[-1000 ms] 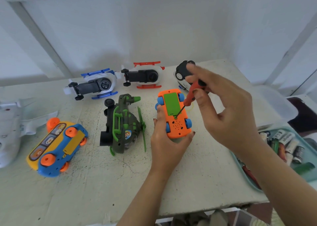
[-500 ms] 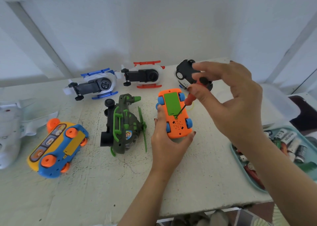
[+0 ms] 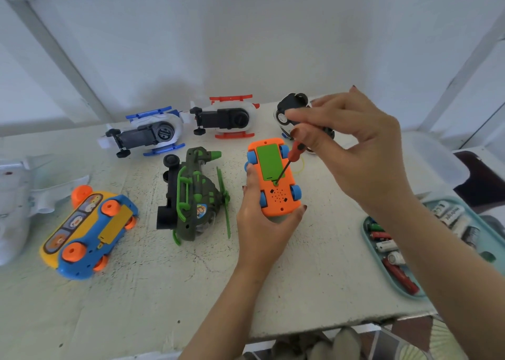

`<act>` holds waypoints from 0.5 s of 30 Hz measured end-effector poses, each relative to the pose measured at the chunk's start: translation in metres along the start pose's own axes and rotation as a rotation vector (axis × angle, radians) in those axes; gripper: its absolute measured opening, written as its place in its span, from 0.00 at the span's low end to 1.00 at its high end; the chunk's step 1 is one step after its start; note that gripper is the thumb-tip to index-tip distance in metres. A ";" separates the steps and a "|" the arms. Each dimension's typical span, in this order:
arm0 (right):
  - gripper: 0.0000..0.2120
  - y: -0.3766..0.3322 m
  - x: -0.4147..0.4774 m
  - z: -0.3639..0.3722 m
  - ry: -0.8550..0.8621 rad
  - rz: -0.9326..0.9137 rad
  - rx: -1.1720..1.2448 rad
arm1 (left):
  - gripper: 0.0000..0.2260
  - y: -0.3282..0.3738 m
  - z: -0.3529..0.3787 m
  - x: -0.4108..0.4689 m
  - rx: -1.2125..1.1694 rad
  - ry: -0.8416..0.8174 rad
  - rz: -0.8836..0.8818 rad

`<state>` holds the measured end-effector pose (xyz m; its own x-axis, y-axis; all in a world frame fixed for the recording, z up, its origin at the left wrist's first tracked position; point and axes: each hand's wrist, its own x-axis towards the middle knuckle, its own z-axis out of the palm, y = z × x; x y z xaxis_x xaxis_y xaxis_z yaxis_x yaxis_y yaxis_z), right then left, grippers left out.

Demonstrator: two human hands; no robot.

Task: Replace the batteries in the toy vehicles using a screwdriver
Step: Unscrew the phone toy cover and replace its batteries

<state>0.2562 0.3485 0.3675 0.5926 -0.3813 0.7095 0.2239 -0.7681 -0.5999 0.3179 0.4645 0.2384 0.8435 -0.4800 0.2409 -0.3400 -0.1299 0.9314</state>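
Desk [image 3: 314,277]: white, speckled, mid-frame.
Left hand [image 3: 262,223]: fingers curled around upturned orange toy car [image 3: 276,193].
Right hand [image 3: 355,152]: fingertips pinching red screwdriver [image 3: 296,152], tip at car's green cover [image 3: 269,164].

One wide-angle, head-worn view looks forward and down onto the speckled off-white desk [image 3: 164,291]. It sits close above it.

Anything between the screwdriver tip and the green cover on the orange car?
Nothing visible. The screwdriver tip sits at the near end of the green cover; the left hand grips the orange car by its sides, off the cover.
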 end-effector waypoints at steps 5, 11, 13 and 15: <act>0.10 0.001 0.005 0.000 -0.093 0.049 0.032 | 0.48 0.001 -0.001 0.000 -0.005 -0.012 0.002; 0.09 0.003 0.018 -0.004 -0.200 0.044 0.067 | 0.47 0.000 -0.001 0.001 -0.007 -0.015 0.015; 0.07 0.002 0.020 -0.004 -0.163 0.076 0.073 | 0.47 -0.001 -0.001 0.001 -0.021 -0.017 0.016; 0.09 0.001 0.020 -0.002 -0.109 0.103 0.074 | 0.47 -0.001 -0.001 0.001 -0.026 -0.016 0.015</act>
<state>0.2672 0.3390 0.3819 0.6946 -0.3955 0.6009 0.2112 -0.6864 -0.6959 0.3195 0.4654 0.2383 0.8316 -0.4959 0.2502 -0.3413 -0.1007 0.9346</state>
